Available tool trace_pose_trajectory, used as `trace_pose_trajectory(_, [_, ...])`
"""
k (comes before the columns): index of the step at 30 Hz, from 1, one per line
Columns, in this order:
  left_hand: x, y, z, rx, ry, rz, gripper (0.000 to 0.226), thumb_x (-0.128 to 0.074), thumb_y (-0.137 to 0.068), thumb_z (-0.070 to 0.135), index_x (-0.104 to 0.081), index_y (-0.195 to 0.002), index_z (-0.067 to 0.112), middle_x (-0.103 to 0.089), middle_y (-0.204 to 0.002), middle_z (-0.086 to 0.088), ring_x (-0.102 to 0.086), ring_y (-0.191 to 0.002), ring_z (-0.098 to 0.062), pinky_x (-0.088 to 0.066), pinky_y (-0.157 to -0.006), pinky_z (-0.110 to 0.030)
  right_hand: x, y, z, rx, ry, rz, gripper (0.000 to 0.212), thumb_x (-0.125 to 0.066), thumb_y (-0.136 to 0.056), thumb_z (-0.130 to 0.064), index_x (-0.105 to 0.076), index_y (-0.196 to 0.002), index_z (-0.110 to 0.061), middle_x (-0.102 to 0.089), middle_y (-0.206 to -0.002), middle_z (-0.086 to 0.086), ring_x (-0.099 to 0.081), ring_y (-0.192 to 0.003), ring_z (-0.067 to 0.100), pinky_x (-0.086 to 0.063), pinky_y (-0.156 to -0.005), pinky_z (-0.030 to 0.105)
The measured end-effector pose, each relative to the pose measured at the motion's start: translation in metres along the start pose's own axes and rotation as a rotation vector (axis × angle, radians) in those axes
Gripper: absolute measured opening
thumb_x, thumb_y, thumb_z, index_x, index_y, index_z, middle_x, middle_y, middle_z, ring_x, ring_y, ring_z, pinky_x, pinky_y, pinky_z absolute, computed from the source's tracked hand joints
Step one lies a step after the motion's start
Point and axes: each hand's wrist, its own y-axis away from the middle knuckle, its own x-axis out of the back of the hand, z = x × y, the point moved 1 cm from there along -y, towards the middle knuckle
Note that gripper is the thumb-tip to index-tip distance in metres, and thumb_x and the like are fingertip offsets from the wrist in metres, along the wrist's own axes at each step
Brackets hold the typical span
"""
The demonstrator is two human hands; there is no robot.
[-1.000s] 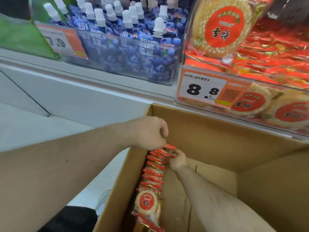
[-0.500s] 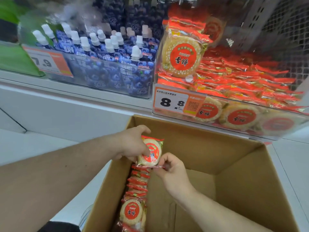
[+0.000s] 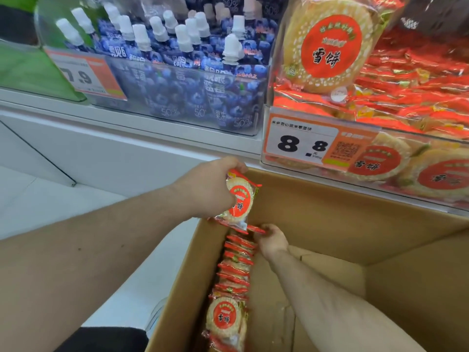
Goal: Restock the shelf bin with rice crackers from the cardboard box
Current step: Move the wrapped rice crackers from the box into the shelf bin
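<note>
While left hand (image 3: 208,189) grips one cracker pack (image 3: 239,200) above the box's (image 3: 330,219) far-left corner, right hand (image 3: 272,241) is lower inside the box, fingers pinching the far end pack of the row (image 3: 234,270). Row stands on edge along the box's left wall, running near to far; rest of box floor is bare cardboard. Bin (image 3: 380,158) sits just beyond the box, on the right, already piled with red packs, price tag (image 3: 302,143) reading 8.8 on its front. Pouches (image 3: 177,80) with white caps fill the bin to its left.
</note>
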Motion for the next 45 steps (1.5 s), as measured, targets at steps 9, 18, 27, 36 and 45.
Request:
trace_pose_trajectory(9, [0.002, 0.001, -0.005, 0.010, 0.104, -0.035, 0.038, -0.064, -0.087, 0.007, -0.060, -0.105, 0.040, -0.062, -0.111, 0.003, -0.060, -0.078, -0.011, -0.043, -0.044, -0.016, 0.023, 0.044, 0.017, -0.029, -0.144, 0.112, 0.013, -0.064, -0.067, -0.008, -0.064, -0.060, -0.019, -0.069, -0.067, -0.003, -0.061, -0.071, 0.021, -0.053, -0.074, 0.034])
trace_pose_trajectory(18, [0.012, 0.031, 0.016, -0.059, 0.198, -0.049, 0.042, -0.060, -0.083, -0.004, -0.064, -0.103, 0.033, -0.069, -0.098, 0.000, -0.072, -0.079, -0.016, -0.061, -0.067, -0.043, 0.124, 0.160, -0.025, 0.198, -0.274, 0.149, 0.028, -0.065, -0.075, 0.010, -0.071, -0.055, -0.008, -0.066, -0.064, 0.008, -0.057, -0.069, 0.019, -0.045, -0.070, 0.032])
trace_pose_trajectory(27, [0.011, 0.067, 0.058, -0.200, 0.514, -0.189, 0.047, -0.072, -0.072, -0.001, -0.064, -0.108, 0.028, -0.067, -0.107, -0.005, -0.067, -0.095, -0.020, -0.059, -0.078, -0.035, 0.158, 0.249, -0.091, 0.493, -0.250, 0.165, 0.036, -0.065, -0.076, 0.010, -0.072, -0.054, -0.018, -0.070, -0.068, -0.001, -0.062, -0.076, 0.013, -0.047, -0.074, 0.025])
trace_pose_trajectory(36, [0.018, 0.087, 0.081, -0.363, 0.625, -0.114, 0.053, -0.076, -0.075, -0.004, -0.057, -0.108, 0.033, -0.066, -0.105, -0.008, -0.069, -0.092, -0.024, -0.059, -0.077, -0.049, 0.180, 0.279, -0.128, 0.622, 0.035, 0.151, 0.021, -0.070, -0.075, -0.005, -0.055, -0.063, -0.015, -0.052, -0.067, -0.002, -0.046, -0.064, 0.013, -0.040, -0.061, 0.022])
trace_pose_trajectory(45, [0.035, 0.090, 0.101, -0.491, 0.745, -0.076, 0.083, -0.074, -0.077, -0.004, -0.036, -0.133, 0.043, -0.055, -0.111, 0.001, -0.064, -0.095, -0.012, -0.058, -0.073, -0.032, 0.204, 0.281, -0.177, 0.633, -0.013, 0.090, 0.089, -0.089, -0.057, -0.047, -0.049, -0.132, -0.020, -0.064, -0.120, 0.001, -0.062, -0.108, 0.017, -0.054, -0.093, 0.038])
